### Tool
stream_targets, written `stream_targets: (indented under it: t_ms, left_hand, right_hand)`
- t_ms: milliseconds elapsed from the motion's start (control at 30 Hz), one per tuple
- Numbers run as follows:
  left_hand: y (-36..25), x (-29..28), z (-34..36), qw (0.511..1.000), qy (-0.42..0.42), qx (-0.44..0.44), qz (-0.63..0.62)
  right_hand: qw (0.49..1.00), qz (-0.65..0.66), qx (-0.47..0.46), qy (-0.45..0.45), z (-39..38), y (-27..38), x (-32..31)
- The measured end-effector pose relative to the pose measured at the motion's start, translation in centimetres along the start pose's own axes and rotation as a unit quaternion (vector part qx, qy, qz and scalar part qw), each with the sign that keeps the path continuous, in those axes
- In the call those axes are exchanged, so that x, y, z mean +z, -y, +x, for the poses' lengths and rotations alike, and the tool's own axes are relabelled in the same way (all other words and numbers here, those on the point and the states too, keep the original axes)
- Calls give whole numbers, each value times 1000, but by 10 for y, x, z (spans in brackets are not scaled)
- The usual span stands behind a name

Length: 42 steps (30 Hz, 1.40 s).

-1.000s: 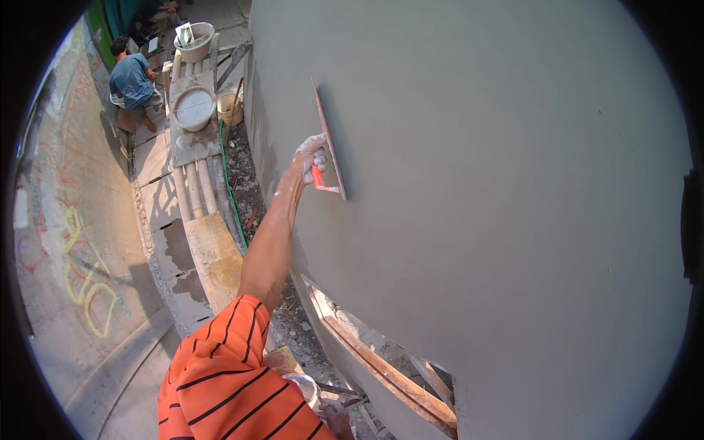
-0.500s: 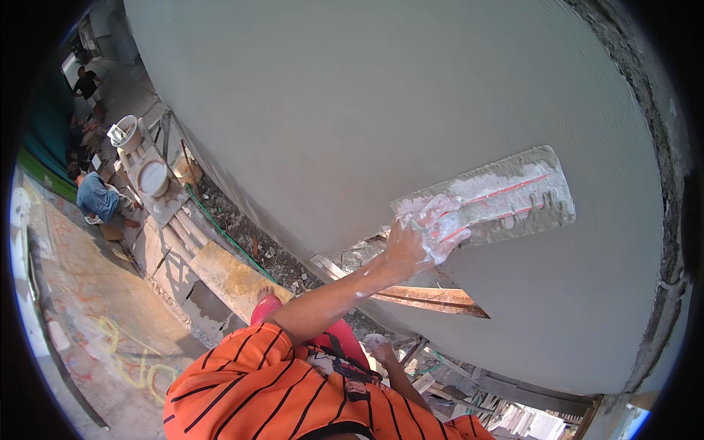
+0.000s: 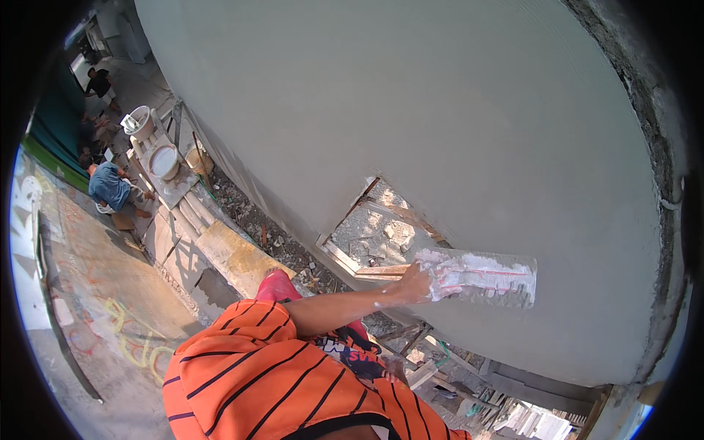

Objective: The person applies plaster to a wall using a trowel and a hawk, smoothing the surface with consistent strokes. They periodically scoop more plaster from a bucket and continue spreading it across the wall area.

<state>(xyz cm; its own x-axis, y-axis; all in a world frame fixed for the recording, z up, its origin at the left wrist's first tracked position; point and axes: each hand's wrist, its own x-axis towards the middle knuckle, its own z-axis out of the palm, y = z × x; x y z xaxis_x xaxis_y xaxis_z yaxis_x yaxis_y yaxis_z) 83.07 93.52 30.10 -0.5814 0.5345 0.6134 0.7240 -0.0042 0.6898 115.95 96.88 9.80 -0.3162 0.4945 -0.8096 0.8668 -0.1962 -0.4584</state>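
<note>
My left hand (image 3: 423, 284), smeared with white plaster, is closed around the near end of a plastering trowel (image 3: 506, 262). The trowel has a long rectangular blade caked with wet grey plaster, and red shows through the white on its handle. Its blade lies against or very close to a smooth grey plastered wall (image 3: 411, 103), just right of an opening (image 3: 392, 227) in it. Low in front of my body is my right hand (image 3: 394, 370), partly hidden by my striped orange shirt; its fingers do not show clearly.
Wooden strips edge the opening, with rubble behind. At left, a plank walkway (image 3: 235, 253) holds a round basin (image 3: 163, 161) and a bucket (image 3: 138, 123). A person in a blue shirt (image 3: 110, 187) sits beyond; others are farther back. Loose boards (image 3: 469, 389) lie below right.
My left hand and the trowel have moved down along the wall, and the blade has turned from slanting upward to nearly level. More of the opening shows. My right hand is less visible.
</note>
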Motion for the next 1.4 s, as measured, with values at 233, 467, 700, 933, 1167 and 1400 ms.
stream_targets:
  t_ms: [233, 467, 700, 933, 1167, 1400]
  left_hand:
    - [235, -226, 7, 717, -535, -315, -317]
    - [154, -223, 111, 769, -415, -264, -408]
    - [-74, -202, 216, 974, -153, -20, -163]
    - [-83, -31, 150, 951, -165, 145, 218]
    - [-54, -11, 83, 984, 0, 127, 123]
    - [-30, -203, 96, 929, -208, -156, -263]
  right_hand:
    - [980, -131, -134, 71, 29, 45, 34]
    - [973, -75, -212, 40, 49, 117, 60]
    - [979, 42, -168, 105, 94, 83, 40]
    - [987, 14, -41, 155, 148, 4, 32]
    - [977, -107, -136, 127, 129, 14, 55]
    - [975, -79, -203, 45, 111, 20, 69]
